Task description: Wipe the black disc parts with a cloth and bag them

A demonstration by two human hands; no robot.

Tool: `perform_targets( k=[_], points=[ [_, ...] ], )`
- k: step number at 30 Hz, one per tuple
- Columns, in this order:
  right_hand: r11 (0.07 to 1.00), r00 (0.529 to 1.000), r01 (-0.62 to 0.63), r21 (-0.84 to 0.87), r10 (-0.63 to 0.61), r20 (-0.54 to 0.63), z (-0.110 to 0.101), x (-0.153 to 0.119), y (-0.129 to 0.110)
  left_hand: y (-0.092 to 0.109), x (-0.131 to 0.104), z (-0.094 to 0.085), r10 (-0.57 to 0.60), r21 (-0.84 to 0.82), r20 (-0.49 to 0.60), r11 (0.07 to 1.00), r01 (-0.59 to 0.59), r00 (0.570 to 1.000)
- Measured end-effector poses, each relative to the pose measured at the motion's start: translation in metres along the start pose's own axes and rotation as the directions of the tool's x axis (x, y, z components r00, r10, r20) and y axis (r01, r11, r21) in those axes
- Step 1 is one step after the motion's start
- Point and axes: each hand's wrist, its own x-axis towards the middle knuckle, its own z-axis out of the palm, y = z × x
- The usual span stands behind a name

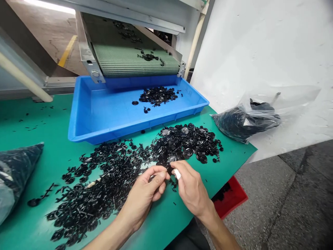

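Both hands, left [145,194] and right [191,189], pinched one small black part [169,170] between their fingertips above the desk [31,114], beside the parts pile [109,180] near the tray [104,114].

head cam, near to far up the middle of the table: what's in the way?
Left hand and right hand pinching a small black part → pile of black round parts on the green table → blue tray with a small heap of parts → green conveyor belt.
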Motion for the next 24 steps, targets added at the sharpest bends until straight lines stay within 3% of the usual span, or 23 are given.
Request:
perform_targets(
  k=[4, 9, 11, 17, 24],
  points=[
    [0.991, 1.000, 0.002, -0.131, -0.005, -0.025, 0.001, 0.001, -0.002, -0.001, 0.000, 0.000, 0.042, -0.140, -0.059, 0.989, -0.050, 0.997],
    [0.952, 0.981, 0.005, -0.306, 0.055, 0.188, 0.002, 0.013, -0.008, -0.002, 0.000, -0.001, 0.058, -0.208, -0.090, 0.975, -0.076, 0.994],
    [0.952, 0.977, 0.014, -0.304, 0.052, 0.207, 0.001, 0.017, -0.009, -0.002, -0.001, 0.000, 0.061, -0.203, -0.099, 0.976, -0.080, 0.993],
    [0.997, 0.996, 0.079, -0.027, -0.078, 0.032, -0.007, 0.009, 0.000, -0.002, -0.003, 0.002, 0.063, -0.127, -0.095, 0.989, -0.075, 0.993],
    [0.961, 0.946, 0.274, 0.019, -0.266, -0.185, 0.007, 0.000, 0.007, -0.012, 0.003, -0.005, 0.089, -0.005, 0.070, 0.996, -0.089, 0.994]
  ],
)
